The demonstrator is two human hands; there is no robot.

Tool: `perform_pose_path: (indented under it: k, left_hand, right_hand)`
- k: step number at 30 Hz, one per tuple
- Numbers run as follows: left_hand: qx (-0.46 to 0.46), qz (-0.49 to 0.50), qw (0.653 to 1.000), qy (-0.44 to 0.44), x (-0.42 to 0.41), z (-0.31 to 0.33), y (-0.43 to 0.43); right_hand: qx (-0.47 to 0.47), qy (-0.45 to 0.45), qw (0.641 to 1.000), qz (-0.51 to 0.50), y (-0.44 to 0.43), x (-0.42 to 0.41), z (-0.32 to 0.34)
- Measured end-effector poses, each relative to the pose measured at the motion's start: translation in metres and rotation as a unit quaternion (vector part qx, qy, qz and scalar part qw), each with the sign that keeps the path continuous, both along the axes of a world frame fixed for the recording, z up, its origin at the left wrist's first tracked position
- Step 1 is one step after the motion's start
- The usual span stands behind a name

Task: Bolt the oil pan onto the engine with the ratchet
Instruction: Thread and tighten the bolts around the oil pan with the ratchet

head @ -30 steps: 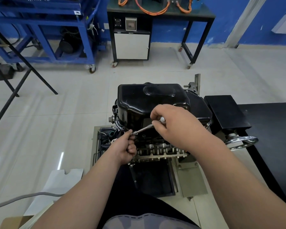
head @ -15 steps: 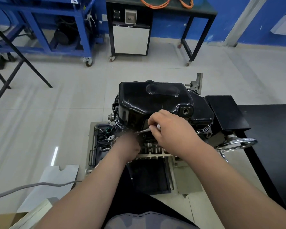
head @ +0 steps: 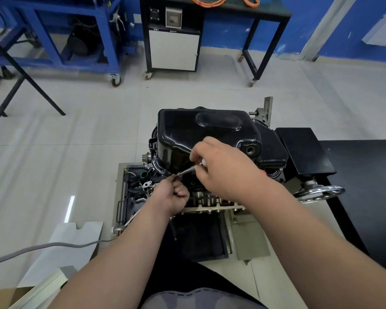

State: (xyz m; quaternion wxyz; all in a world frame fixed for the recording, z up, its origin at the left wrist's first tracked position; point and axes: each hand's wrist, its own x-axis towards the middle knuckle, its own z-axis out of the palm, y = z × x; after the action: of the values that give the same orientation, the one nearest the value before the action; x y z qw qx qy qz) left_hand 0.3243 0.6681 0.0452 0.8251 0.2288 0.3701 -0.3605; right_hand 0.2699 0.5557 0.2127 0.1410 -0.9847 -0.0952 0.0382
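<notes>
A glossy black oil pan [head: 201, 132] sits on top of the upturned engine [head: 207, 198] on its stand. My right hand [head: 223, 166] is closed on the handle end of a silver ratchet [head: 185, 172], which slants down to the left along the pan's near flange. My left hand [head: 172, 194] is curled just below the ratchet's socket end, fingertips pinching at the tip; whatever it pinches is hidden. The bolt itself cannot be seen.
A chrome handwheel [head: 321, 192] and a black box [head: 303, 150] sit to the right on the stand. A tray of wires and small parts [head: 138, 186] lies to the left. A black-framed cabinet table [head: 174, 50] and blue carts [head: 54, 30] stand behind on the tiled floor. A grey cable [head: 42, 246] crosses at lower left.
My right hand has shifted a little along the pan's near side with the ratchet. My left hand stays at the socket end. The camera has tilted slightly.
</notes>
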Motion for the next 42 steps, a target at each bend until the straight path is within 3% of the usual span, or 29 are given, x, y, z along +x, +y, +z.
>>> perform_pose_path:
  k: [9,13,16,19,23,26,30,33,38,40,42]
  left_hand:
    - [0.053,0.017,0.998,0.022,0.005,0.009,-0.006]
    - [0.179,-0.061,0.981,-0.053,0.002,0.003,0.005]
    - [0.358,-0.075,0.916,-0.163,0.0,0.003,0.028]
    - [0.531,-0.072,0.775,-0.335,0.001,0.015,0.048]
    - [0.543,-0.124,0.66,-0.504,0.003,0.051,0.051]
    - [0.548,-0.137,0.604,-0.563,0.002,0.071,0.046]
    - [0.568,-0.147,0.574,-0.572,0.001,0.08,0.04]
    - [0.568,-0.139,0.578,-0.569,0.0,0.081,0.036]
    - [0.529,-0.145,0.604,-0.578,-0.002,0.084,0.038]
    - [0.532,-0.159,0.588,-0.589,-0.003,0.086,0.042]
    - [0.577,-0.18,0.544,-0.582,-0.003,0.086,0.043]
  right_hand:
    - [-0.074,-0.019,0.993,0.093,0.015,0.031,0.009]
    - [-0.129,-0.043,0.983,0.127,0.019,0.045,0.01]
    - [-0.166,-0.07,0.975,0.128,0.021,0.053,0.011]
    - [-0.179,-0.07,0.978,0.086,0.02,0.058,0.013]
    - [-0.12,-0.022,0.987,0.107,0.02,0.06,0.016]
    - [-0.118,-0.001,0.983,0.137,0.025,0.06,0.02]
    - [-0.21,-0.047,0.966,0.144,0.035,0.058,0.022]
    - [-0.245,-0.042,0.962,0.117,0.041,0.053,0.023]
    - [-0.172,0.008,0.975,0.138,0.037,0.052,0.026]
    - [-0.159,0.012,0.977,0.144,0.036,0.054,0.029]
    - [-0.197,-0.023,0.971,0.136,0.039,0.055,0.029]
